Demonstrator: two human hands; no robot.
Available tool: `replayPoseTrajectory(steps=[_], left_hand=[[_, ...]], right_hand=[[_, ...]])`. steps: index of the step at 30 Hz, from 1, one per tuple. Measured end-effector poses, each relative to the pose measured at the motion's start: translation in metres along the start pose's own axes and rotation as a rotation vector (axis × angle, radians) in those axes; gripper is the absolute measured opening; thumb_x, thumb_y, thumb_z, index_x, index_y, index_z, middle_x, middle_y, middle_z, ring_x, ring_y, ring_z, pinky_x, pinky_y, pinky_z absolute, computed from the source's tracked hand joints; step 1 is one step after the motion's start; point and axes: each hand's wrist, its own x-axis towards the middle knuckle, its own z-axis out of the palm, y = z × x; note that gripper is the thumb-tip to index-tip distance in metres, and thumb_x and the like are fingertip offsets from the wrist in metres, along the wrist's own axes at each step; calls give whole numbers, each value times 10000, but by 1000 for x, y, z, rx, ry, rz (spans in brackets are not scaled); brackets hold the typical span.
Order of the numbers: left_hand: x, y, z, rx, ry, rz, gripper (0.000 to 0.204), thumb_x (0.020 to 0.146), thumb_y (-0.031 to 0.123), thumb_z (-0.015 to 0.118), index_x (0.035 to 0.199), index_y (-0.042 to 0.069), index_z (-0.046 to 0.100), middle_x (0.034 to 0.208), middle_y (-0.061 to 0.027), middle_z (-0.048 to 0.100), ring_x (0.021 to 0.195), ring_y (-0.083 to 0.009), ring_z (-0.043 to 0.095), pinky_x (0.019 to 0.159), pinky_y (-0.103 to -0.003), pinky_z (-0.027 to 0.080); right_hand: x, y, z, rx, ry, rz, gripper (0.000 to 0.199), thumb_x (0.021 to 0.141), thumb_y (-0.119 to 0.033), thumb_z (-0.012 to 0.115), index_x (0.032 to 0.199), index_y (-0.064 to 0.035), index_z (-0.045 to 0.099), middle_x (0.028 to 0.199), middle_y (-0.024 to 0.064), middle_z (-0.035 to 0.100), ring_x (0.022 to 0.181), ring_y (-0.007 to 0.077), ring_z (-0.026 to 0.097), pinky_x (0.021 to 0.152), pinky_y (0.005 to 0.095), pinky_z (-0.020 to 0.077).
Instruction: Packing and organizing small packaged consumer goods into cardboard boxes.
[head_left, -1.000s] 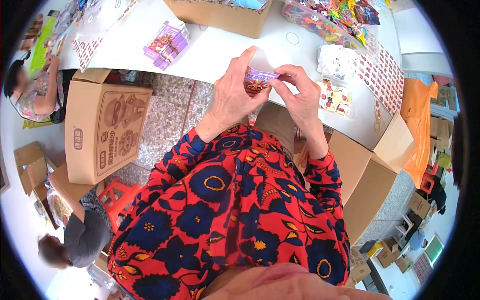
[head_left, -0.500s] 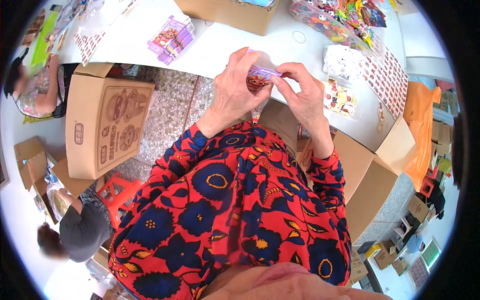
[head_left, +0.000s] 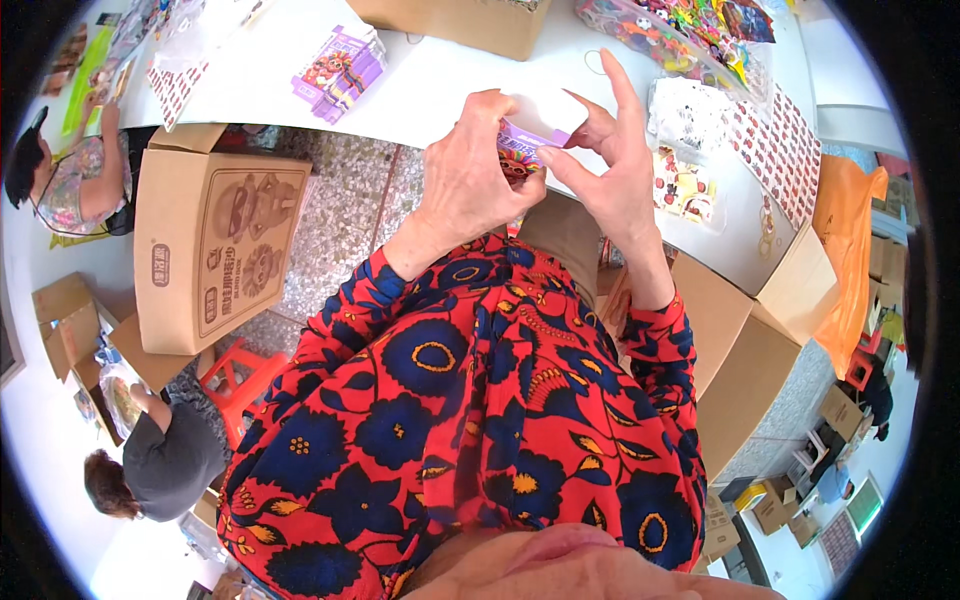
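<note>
A small purple printed carton [head_left: 522, 140] is held up at the table's near edge, with a white flap standing open at its top. My left hand [head_left: 465, 165] is wrapped round its left side, fingers and thumb closed on it. At its right end, my right hand [head_left: 608, 160] pinches the carton's edge with the thumb, while the index finger points up and away. Whatever is inside the carton cannot be made out. Several flat purple cartons [head_left: 340, 72] lie stacked on the table to the left.
Sticker sheets [head_left: 775, 165], a clear bag of small colourful toys [head_left: 665, 45] and white packets [head_left: 688, 115] lie on the table's right. A brown box [head_left: 460, 22] stands at the back. Large cartons [head_left: 220, 245] flank me, and an orange bag [head_left: 842, 260] hangs at right. Other people [head_left: 165, 455] work at left.
The carton's white flap has opened out wider. My right hand has shifted slightly to the right, and its index finger has lifted up off the carton.
</note>
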Motion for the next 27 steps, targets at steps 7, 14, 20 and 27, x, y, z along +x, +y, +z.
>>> replayPoseTrajectory(steps=[7, 14, 20, 27], left_hand=[[-2, 10, 0, -13, -2, -101, 823, 621, 142, 730, 1297, -43, 298, 1081, -158, 538, 822, -323, 627, 653, -389, 522], [-5, 5, 3, -86, -12, -118, 889, 617, 177, 758, 1333, -28, 272, 1048, -169, 561, 843, -339, 630, 674, -385, 525], [-12, -22, -6, -812, -393, -431, 608, 706, 182, 780, 1217, 21, 495, 984, -80, 642, 883, -152, 622, 749, -292, 512], [-24, -14, 0, -1441, -669, -746, 412, 771, 67, 713, 1151, 20, 562, 992, -70, 652, 906, -133, 624, 803, -269, 507]], right_hand=[[3, 9, -5, -65, -180, -117, 408, 799, 0, 634, 1201, -36, 574, 1113, 84, 633, 923, 146, 623, 809, 303, 504], [-6, 12, 6, -345, -90, -370, 343, 789, 69, 592, 1108, -47, 645, 1109, 110, 641, 981, 201, 630, 863, 298, 495], [-10, 8, -9, -137, -151, -180, 314, 816, 58, 584, 1102, -53, 651, 1124, 103, 637, 1024, 183, 613, 889, 292, 487], [-19, 2, -12, -56, -239, 91, 317, 826, 52, 585, 1116, -61, 645, 1130, 95, 634, 999, 180, 612, 875, 289, 494]])
